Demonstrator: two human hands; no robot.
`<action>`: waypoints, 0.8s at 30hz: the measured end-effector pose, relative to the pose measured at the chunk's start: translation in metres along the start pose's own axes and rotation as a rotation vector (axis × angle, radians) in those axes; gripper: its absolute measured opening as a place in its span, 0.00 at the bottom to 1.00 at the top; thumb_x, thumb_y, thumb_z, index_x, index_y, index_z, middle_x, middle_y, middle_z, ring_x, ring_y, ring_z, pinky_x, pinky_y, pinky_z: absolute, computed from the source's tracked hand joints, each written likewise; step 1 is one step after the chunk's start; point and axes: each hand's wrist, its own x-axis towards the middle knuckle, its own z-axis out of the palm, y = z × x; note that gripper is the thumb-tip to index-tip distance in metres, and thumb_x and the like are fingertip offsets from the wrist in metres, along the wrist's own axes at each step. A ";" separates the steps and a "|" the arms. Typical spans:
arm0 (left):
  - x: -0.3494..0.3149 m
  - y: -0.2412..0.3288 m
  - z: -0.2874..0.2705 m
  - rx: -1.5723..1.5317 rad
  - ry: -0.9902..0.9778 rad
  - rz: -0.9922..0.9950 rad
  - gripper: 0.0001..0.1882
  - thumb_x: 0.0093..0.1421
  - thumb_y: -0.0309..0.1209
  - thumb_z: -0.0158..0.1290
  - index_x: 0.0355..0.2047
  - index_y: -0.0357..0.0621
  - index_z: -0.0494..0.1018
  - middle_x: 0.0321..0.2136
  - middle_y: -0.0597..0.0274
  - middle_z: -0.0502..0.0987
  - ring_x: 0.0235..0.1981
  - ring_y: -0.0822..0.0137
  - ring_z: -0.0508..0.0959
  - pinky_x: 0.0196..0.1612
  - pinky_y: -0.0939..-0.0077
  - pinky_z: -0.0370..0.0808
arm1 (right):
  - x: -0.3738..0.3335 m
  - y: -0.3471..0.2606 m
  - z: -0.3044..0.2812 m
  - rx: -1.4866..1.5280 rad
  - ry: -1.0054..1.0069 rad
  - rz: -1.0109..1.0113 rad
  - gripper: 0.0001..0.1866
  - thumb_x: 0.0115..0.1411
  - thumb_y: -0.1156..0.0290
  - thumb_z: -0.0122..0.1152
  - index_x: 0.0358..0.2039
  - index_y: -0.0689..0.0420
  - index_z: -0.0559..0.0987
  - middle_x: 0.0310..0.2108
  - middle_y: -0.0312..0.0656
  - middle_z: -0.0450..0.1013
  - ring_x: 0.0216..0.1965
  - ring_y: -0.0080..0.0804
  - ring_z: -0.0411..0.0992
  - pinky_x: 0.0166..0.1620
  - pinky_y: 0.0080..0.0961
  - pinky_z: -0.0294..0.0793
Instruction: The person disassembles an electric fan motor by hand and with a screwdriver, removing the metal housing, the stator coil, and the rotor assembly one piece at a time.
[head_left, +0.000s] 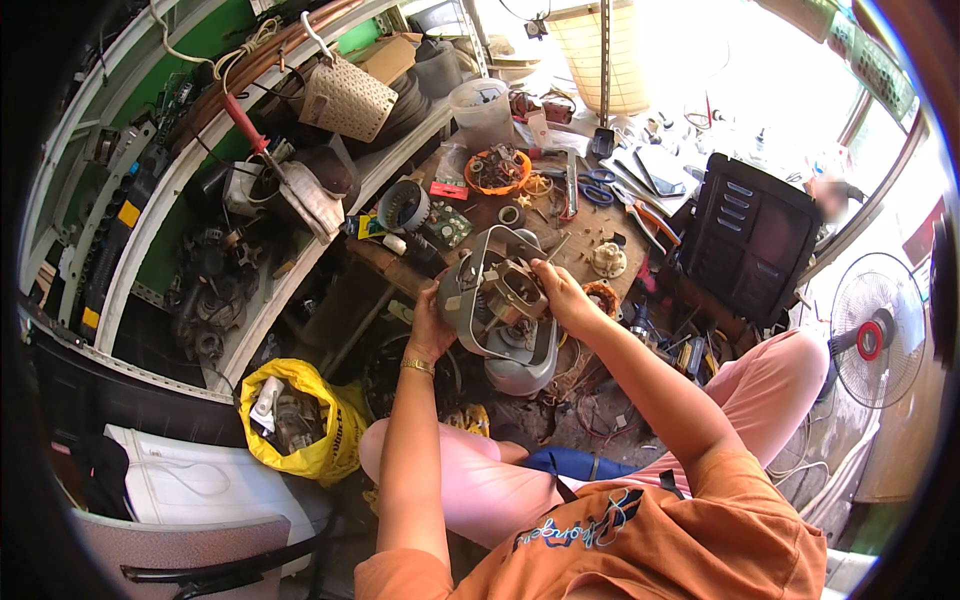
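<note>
The left hand (430,325) is gripping the grey motor housing (497,310) from its side, while the right hand (560,290) is pinching its upper bracket, above the cluttered workbench (590,235). A steady left-hand hold would be helping. Its long axis is tilting away, top pointing toward the bench.

You hold a grey metal motor assembly (500,310) in front of you, off the near edge of the bench (480,225), above your lap. Its bent grey bracket frames a core with copper-coloured windings and a rounded grey housing at the bottom. It is tilted, open side up toward you. Your left hand (432,322) grips its left side; your right hand (562,292) rests on its top right.
</note>
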 end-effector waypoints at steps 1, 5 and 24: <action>0.000 -0.002 0.007 -0.001 -0.009 0.001 0.23 0.63 0.44 0.40 0.54 0.50 0.66 0.50 0.63 0.72 0.49 0.64 0.73 0.52 0.63 0.70 | 0.001 0.003 -0.005 0.003 0.016 0.005 0.25 0.67 0.53 0.40 0.37 0.63 0.76 0.29 0.35 0.74 0.30 0.21 0.67 0.36 0.20 0.67; -0.008 -0.004 -0.018 -0.054 -0.030 -0.016 0.23 0.63 0.45 0.40 0.55 0.49 0.65 0.51 0.62 0.71 0.50 0.64 0.73 0.52 0.63 0.71 | 0.002 -0.002 0.012 0.042 -0.001 0.035 0.26 0.67 0.54 0.39 0.38 0.65 0.76 0.30 0.37 0.74 0.31 0.23 0.68 0.38 0.21 0.67; -0.038 -0.003 0.072 0.750 0.267 0.325 0.27 0.60 0.41 0.52 0.57 0.54 0.57 0.50 0.62 0.66 0.50 0.65 0.69 0.31 0.71 0.78 | -0.008 -0.008 0.020 0.076 0.048 0.024 0.26 0.69 0.54 0.37 0.39 0.65 0.76 0.32 0.37 0.75 0.32 0.22 0.69 0.41 0.22 0.68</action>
